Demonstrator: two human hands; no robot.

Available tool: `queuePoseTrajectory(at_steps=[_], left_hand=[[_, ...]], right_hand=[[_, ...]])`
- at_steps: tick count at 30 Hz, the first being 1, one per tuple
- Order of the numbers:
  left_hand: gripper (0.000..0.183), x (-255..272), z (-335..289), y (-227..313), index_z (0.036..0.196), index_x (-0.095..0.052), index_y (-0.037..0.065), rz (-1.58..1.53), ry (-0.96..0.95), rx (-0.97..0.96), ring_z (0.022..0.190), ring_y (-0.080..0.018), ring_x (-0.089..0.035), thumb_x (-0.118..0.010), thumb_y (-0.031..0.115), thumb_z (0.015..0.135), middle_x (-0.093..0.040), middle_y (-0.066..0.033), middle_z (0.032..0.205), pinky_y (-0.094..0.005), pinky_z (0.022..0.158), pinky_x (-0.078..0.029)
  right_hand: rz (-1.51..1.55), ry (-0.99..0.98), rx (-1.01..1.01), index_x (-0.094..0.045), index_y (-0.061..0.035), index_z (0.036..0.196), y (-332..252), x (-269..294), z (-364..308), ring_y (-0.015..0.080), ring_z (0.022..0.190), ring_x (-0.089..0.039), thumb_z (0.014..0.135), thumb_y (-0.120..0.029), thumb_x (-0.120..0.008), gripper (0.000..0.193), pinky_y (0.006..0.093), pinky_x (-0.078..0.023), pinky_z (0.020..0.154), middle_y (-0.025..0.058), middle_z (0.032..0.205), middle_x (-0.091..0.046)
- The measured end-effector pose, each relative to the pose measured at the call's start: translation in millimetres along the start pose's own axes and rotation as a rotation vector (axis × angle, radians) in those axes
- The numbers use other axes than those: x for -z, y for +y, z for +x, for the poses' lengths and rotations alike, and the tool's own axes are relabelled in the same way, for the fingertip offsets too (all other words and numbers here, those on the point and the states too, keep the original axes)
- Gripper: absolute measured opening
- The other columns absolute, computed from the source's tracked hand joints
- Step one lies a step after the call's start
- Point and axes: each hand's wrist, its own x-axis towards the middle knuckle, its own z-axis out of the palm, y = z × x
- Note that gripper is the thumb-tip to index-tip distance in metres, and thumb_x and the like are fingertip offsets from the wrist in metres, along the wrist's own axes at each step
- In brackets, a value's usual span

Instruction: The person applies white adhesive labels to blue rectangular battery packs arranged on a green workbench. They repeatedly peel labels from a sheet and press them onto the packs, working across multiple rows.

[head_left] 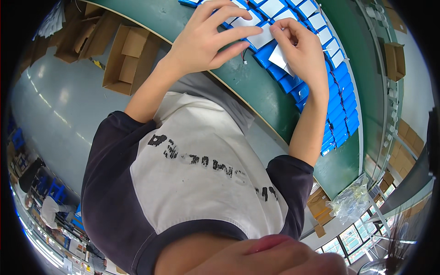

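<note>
Blue wrapped battery packs (pixel 340 106) lie in close rows on the green table; those farther off carry white square pads (pixel 271 8), while the nearer ones to the right show bare blue. My left hand (pixel 204 41) has its fingers spread, their tips on or just over a pack with a white pad (pixel 260 36). My right hand (pixel 302 52) is closed, thumb and forefinger pinched at that pad's right corner. Under its curled fingers a loose white square sheet (pixel 280 59) sticks out, held against the palm. What lies between the pinching fingertips is hidden.
The green table (pixel 238 85) has its near edge close to my body. A small wire connector (pixel 244 59) hangs from a pack. Open cardboard boxes (pixel 126 59) stand left of the table. A clear plastic bag (pixel 350 201) is at its right end.
</note>
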Motion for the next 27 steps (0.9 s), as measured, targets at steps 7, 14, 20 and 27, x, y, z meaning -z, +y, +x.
queuePoseTrajectory(at_steps=[7,14,20,27], left_hand=[[0.035,0,9,7,0.117,-0.070,0.010,0.121,-0.259,-0.005,0.118,-0.0321,-0.053,-0.074,0.024,0.085,-0.062,-0.0073,0.131,-0.0502,0.105,-0.042],[0.045,-1,11,10,0.126,-0.065,0.010,0.093,-0.233,-0.023,0.121,-0.0307,-0.053,-0.074,0.029,0.086,-0.061,-0.0069,0.129,-0.0520,0.108,-0.040],[0.042,2,3,10,0.128,-0.068,0.018,0.036,-0.259,-0.014,0.124,-0.0336,-0.050,-0.073,0.033,0.089,-0.056,-0.0109,0.134,-0.0521,0.110,-0.039],[0.038,-1,9,12,0.127,-0.068,0.020,0.025,-0.402,-0.059,0.131,-0.0347,-0.048,-0.066,0.038,0.094,-0.056,-0.0081,0.142,-0.0585,0.116,-0.031]], right_hand=[[-0.333,0.390,0.257,-0.062,-0.0175,0.137,-19,18,3,0.0162,0.065,-0.063,0.095,-0.020,-0.072,0.043,0.0303,-0.051,0.061,0.0054,0.076,-0.066],[0.068,0.098,0.038,-0.066,-0.0130,0.129,-20,31,-28,0.0073,0.084,-0.060,0.094,-0.013,-0.073,0.036,0.0242,-0.049,0.071,-0.0006,0.094,-0.068],[0.089,0.054,-0.039,-0.068,-0.0092,0.120,-7,8,-32,0.0057,0.078,-0.058,0.092,-0.011,-0.075,0.029,0.0224,-0.046,0.065,-0.0005,0.092,-0.070],[-0.113,0.162,0.040,-0.070,-0.0124,0.116,-4,4,-32,0.0115,0.070,-0.060,0.087,-0.021,-0.079,0.031,0.0267,-0.048,0.061,0.0034,0.100,-0.075]])
